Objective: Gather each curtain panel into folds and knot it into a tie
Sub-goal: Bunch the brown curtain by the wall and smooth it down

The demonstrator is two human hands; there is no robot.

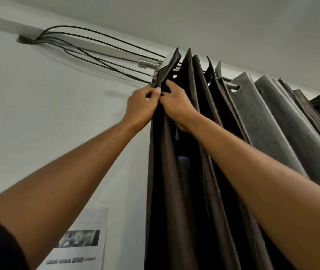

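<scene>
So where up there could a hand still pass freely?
The bare wall left of the curtain, between the cables above and the paper below, is open. A narrow gap shows between dark folds. It is crowded at the rod end, where left hand and right hand grip the curtain.

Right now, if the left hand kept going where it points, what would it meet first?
The left hand pinches the dark curtain; beyond that fold, probably the rod bracket, depth unclear.
</scene>
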